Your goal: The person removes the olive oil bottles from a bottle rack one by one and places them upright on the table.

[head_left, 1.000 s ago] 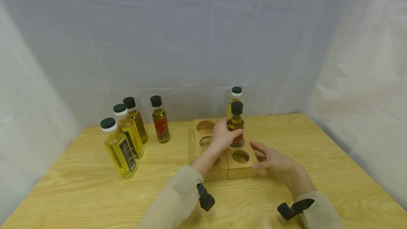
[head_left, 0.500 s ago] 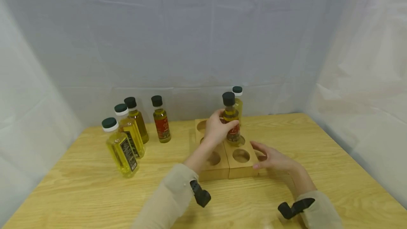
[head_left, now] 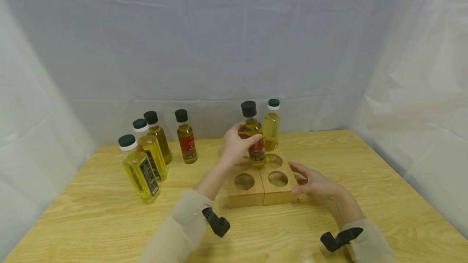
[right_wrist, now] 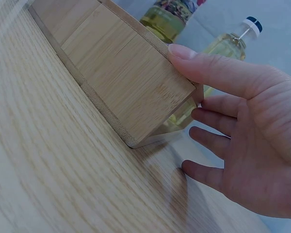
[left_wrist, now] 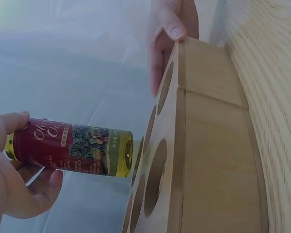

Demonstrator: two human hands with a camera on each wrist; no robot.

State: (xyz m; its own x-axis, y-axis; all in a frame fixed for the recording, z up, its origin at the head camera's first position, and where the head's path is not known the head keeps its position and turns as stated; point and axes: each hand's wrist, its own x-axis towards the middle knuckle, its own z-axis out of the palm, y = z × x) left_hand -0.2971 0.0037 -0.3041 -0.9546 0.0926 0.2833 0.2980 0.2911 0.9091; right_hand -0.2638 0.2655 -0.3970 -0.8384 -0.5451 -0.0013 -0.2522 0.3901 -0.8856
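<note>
**Red-label bottle lifted clear of the wooden rack**

Change of state: one second ago the red-label bottle (head_left: pixel 254 139) stood in a hole of the wooden rack (head_left: pixel 261 182). It is now out of that hole, shifted toward the rack's left column and held above it. The vacated hole is open, so the removal step appears complete and the bottle is in transit.

Hands: the left hand (head_left: pixel 235 146) grasps the bottle around its body, fingers and thumb curled round the label. The right hand (head_left: pixel 314 182) is released, its fingers straight, with the thumb resting on the rack's right edge; it has not moved and seems to steady the rack.

Other items, relative to the rack: a white-collared bottle (head_left: pixel 271 127) stands in the far right hole. Four further bottles (head_left: pixel 153 149) stand on the tabletop (head_left: pixel 91 214) well to the left.

View differences: the left wrist view shows the bottle's base (left_wrist: pixel 127 154) just apart from the rack's top face (left_wrist: pixel 157 160), which the head view cannot confirm. The right wrist view shows the thumb (right_wrist: pixel 218 68) touching the rack's top edge while the remaining fingers (right_wrist: pixel 218 141) hang free beside its wall
</note>
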